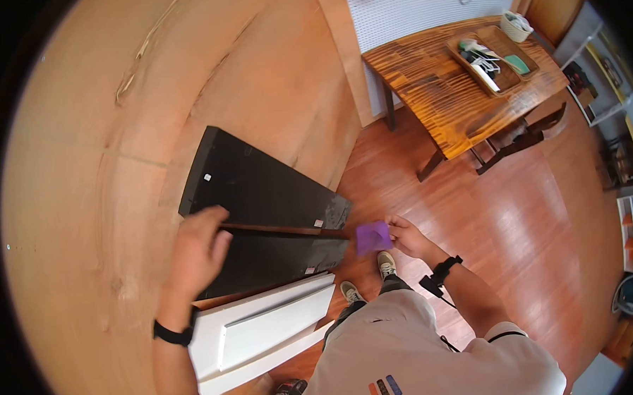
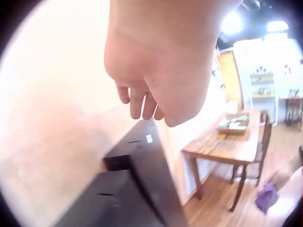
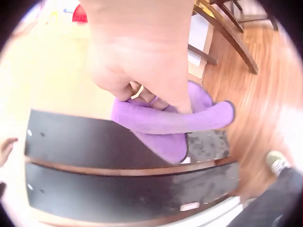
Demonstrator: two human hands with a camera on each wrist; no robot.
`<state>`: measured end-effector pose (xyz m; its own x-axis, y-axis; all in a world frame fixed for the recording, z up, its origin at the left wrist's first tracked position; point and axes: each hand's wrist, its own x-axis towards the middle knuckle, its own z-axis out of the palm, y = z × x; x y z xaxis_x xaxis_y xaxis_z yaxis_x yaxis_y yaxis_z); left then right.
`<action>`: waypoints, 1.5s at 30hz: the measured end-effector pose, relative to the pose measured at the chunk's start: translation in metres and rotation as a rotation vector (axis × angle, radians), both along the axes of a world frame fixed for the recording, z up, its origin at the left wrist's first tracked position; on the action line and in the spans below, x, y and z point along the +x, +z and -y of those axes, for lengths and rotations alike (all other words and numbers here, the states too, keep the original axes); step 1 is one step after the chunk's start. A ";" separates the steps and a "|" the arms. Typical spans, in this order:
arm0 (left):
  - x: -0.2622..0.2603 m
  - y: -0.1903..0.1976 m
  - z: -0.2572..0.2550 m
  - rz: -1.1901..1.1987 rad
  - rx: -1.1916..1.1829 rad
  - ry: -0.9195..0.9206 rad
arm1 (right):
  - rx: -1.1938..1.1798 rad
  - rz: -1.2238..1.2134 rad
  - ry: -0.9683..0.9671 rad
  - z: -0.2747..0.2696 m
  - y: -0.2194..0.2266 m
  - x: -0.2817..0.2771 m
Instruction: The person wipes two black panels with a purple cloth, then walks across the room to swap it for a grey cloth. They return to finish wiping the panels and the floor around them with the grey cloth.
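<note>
Between the fingers and thumb of my right hand point(image 1: 407, 237), a purple cloth point(image 1: 373, 237) is pinched; in the right wrist view the cloth point(image 3: 165, 120) hangs folded below the palm. Two long black boards point(image 1: 259, 182) stand side by side against the wall, a narrow gap between them. Small white labels mark their faces, and their lower ends look scuffed. My left hand point(image 1: 200, 250) is over the upper end of the boards, holding nothing, its fingers loosely bent. The left wrist view has those fingers point(image 2: 137, 104) hanging just above the top of one board point(image 2: 151, 156).
White panels point(image 1: 272, 323) lean beside the black boards, near my shoes point(image 1: 386, 263). A wooden table point(image 1: 460, 99) with a tray point(image 1: 519, 72) of items and a basket point(image 1: 516, 26) stands farther off, with a chair point(image 1: 522, 142) at its side. Shelves line the far right.
</note>
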<state>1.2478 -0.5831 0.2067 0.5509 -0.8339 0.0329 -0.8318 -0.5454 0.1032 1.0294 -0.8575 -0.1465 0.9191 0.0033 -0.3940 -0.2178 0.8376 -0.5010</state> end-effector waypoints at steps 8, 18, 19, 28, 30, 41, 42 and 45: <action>-0.050 -0.132 0.048 -0.625 -0.278 -0.095 | 0.215 0.289 0.086 -0.046 0.118 0.061; -0.027 -0.080 0.040 -1.066 -0.587 0.067 | -0.017 0.358 0.110 -0.074 0.166 0.031; -0.025 -0.076 0.040 -1.063 -0.656 0.050 | -0.197 0.349 0.185 -0.079 0.165 0.026; -0.073 -0.047 0.001 0.054 -0.615 -0.471 | -0.303 0.142 0.086 -0.131 0.180 0.016; -0.107 -0.060 -0.023 0.213 -0.352 -0.737 | -0.084 0.158 0.022 -0.148 0.206 0.008; -0.110 -0.088 -0.087 -0.413 -0.830 -0.318 | -0.714 0.122 -0.020 -0.200 0.216 -0.046; -0.111 -0.092 -0.083 -0.411 -0.826 -0.370 | -0.728 0.114 -0.013 -0.203 0.215 -0.049; -0.110 -0.124 -0.075 -0.461 -0.759 -0.470 | -0.871 0.221 0.012 -0.211 0.214 -0.058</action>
